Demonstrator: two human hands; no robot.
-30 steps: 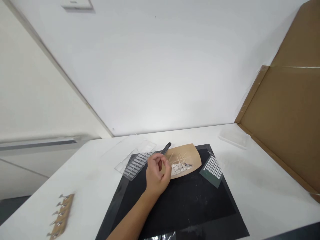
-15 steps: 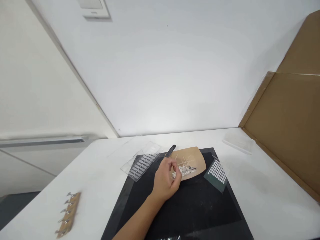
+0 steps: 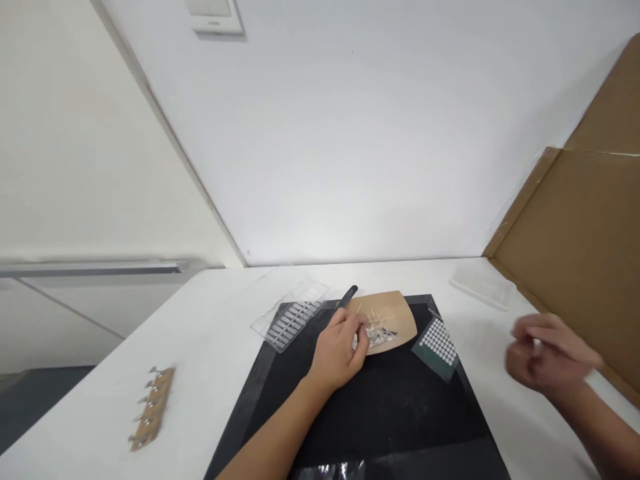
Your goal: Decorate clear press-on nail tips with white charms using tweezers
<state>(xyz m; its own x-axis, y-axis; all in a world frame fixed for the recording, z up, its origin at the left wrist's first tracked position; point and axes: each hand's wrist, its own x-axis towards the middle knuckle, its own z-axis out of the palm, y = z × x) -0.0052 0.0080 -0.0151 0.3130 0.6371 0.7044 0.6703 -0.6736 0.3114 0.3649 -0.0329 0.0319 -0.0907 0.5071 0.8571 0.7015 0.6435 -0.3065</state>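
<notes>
My left hand (image 3: 341,347) is closed in a pinch at the near left edge of a tan shallow paper tray (image 3: 406,319). Small white and dark bits (image 3: 384,337) lie in that tray along with thin pale sticks. What the left fingertips hold, if anything, is hidden. A black handle (image 3: 348,296) sticks up just behind this hand. Off to the right, my right hand (image 3: 547,353) hovers over the white table, blurred by motion, its fingers curled and thumb drawn in. Nothing I can name shows in it. Nearest to it is a green card with white round dots (image 3: 438,347).
A black mat (image 3: 390,413) lies under the tray. Clear plastic cases with nail-shaped pieces (image 3: 295,320) overlap its far left corner. A wooden strip with metal clips (image 3: 153,408) is at left, a translucent lid (image 3: 481,288) at back right. Cardboard (image 3: 580,233) borders the right side.
My right hand has come into view from the right. My left hand stays at the tray, its fingers drawn tighter together. The view has shifted slightly.
</notes>
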